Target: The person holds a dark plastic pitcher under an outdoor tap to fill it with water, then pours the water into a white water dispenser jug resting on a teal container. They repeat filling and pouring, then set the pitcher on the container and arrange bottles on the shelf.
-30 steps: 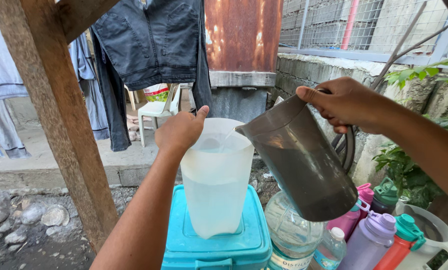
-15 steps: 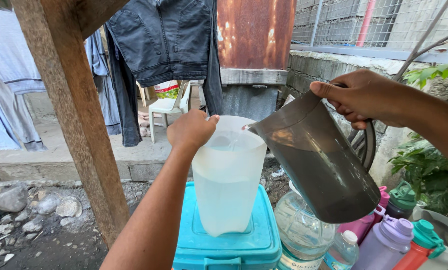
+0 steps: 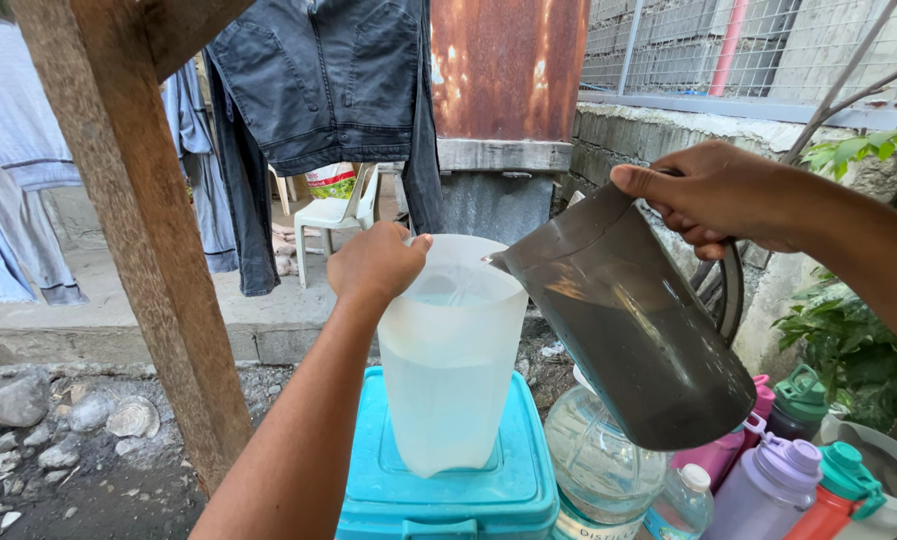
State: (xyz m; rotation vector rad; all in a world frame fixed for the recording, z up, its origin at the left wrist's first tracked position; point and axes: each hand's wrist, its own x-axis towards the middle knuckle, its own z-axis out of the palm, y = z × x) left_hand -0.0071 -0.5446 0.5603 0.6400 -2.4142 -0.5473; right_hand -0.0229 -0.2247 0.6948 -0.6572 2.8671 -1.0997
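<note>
Daylit yard: wooden post [image 3: 139, 230], hanging jeans [image 3: 319, 80], rusty tank [image 3: 509, 65], block wall [image 3: 659, 140], white chair [image 3: 339, 212]

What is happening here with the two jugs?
A person is pouring water from one jug into another. The right hand grips the handle of a dark grey jug and tilts it, spout against the rim of a clear white jug. The left hand holds the white jug at its rim; it stands on a teal box and is over half full. Several bottles stand to the right.
</note>
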